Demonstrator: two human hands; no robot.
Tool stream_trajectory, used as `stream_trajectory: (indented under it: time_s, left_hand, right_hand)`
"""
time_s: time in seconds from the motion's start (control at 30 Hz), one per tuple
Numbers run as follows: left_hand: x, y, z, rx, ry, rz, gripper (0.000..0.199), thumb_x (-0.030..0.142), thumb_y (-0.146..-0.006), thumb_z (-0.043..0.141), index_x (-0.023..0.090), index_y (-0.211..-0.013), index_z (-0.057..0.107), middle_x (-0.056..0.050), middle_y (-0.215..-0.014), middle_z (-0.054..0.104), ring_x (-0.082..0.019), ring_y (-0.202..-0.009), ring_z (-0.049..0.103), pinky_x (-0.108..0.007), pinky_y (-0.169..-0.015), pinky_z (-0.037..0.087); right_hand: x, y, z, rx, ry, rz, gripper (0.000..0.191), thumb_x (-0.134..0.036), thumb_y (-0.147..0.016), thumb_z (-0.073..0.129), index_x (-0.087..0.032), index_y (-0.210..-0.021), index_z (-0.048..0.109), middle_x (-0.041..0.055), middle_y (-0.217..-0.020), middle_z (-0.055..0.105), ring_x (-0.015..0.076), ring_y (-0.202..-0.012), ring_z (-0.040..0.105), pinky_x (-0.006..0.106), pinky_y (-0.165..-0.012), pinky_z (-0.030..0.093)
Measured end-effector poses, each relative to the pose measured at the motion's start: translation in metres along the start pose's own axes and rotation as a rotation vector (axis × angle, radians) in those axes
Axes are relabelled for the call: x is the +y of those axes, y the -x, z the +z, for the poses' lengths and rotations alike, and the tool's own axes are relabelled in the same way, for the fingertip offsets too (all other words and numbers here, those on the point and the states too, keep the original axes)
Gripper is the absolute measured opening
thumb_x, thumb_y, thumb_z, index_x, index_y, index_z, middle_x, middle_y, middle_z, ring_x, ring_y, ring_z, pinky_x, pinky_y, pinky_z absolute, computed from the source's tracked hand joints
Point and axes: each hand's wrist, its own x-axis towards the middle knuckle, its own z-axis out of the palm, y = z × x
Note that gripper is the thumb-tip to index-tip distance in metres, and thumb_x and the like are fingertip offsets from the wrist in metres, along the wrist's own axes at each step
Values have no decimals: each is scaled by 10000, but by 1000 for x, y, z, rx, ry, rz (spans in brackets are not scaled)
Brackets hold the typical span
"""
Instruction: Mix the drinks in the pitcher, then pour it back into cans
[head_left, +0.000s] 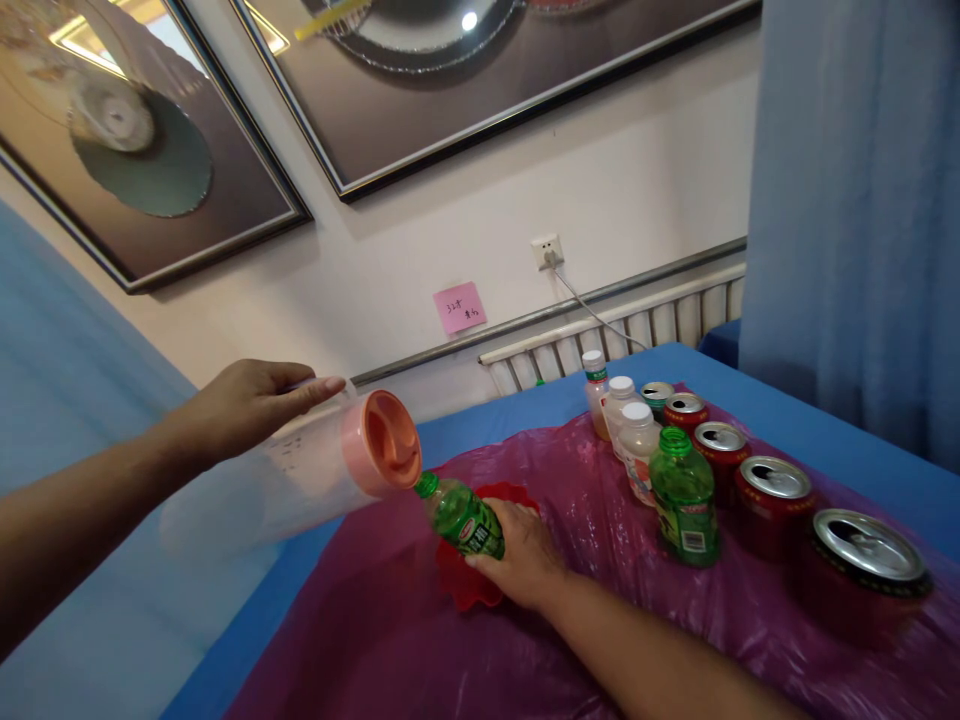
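My left hand (251,405) grips the handle of a translucent pitcher (292,475) with an orange lid (382,440). The pitcher is tipped on its side, its lid facing right and down. Wrapped around a small green plastic bottle (461,515) is my right hand (525,555). This bottle leans to the left, and its uncapped mouth is right at the lid's lower edge. Whether liquid is flowing I cannot make out. Beneath the bottle lies a red, wavy-rimmed dish (461,590), partly hidden by the bottle and my right hand.
Purple plastic sheeting (360,620) covers part of a blue table (810,390). At right stand another green bottle (682,500), several white-capped bottles (637,450) and several opened drink cans (772,500). Behind are a radiator (660,320), a plugged-in socket (547,252) and a blue curtain (847,200).
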Motion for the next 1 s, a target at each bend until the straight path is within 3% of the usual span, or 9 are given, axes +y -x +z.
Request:
stream_trajectory:
  time_s: [1.0]
  left_hand:
    - [0,-3,2,-21,-10,5,651,856,-750,511,223,-651,624,29,-603,421,-146,-603,425,-269,-557,356]
  right_hand:
    - [0,0,-1,-7,0,4,540,-301,-764,847,-254,-1268,658,68,-1226,749,281,-1137,684,424,-1007,478]
